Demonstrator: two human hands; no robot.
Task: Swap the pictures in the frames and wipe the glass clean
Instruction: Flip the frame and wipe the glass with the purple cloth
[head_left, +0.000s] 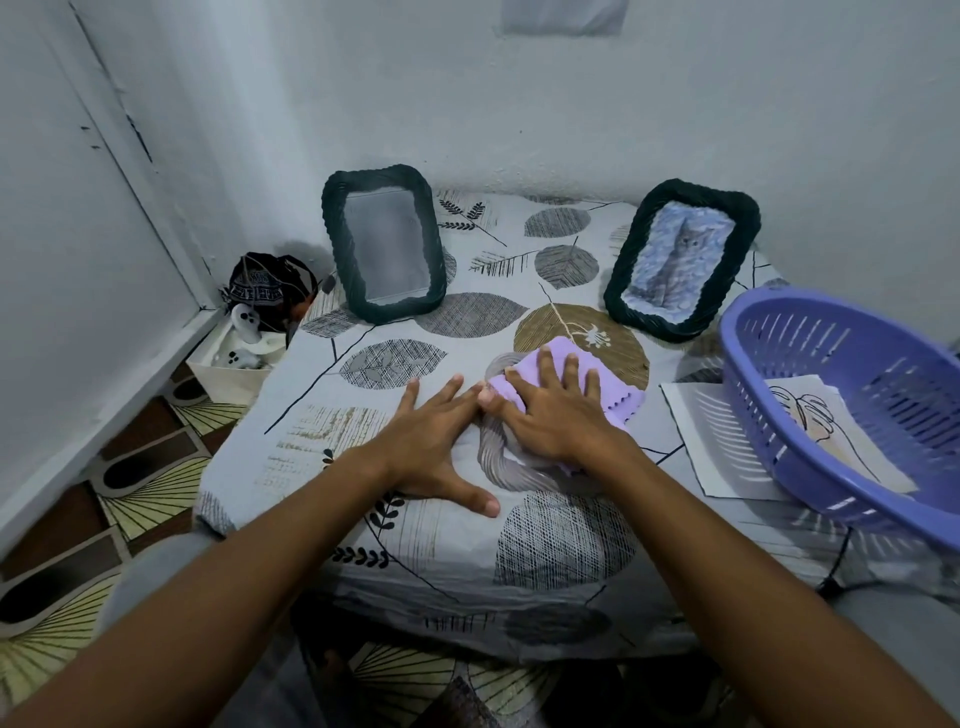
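White walls (519, 104), patterned floor tiles (145, 499), leaf-print tablecloth (415, 545).

The light is dim, cool and even, with a bluish cast over the walls and the worktop (519, 519). Shadows are soft: a faint one lies under the basket (852, 395) across the paper (727, 447) beside it, and a dark one sits behind the left frame (384, 244). That frame's glass shows a dull grey sheen, no hard glare. The basket is smeared by motion blur. Wide-angle bending curves the wall lines and stretches the forearms toward the lower corners.
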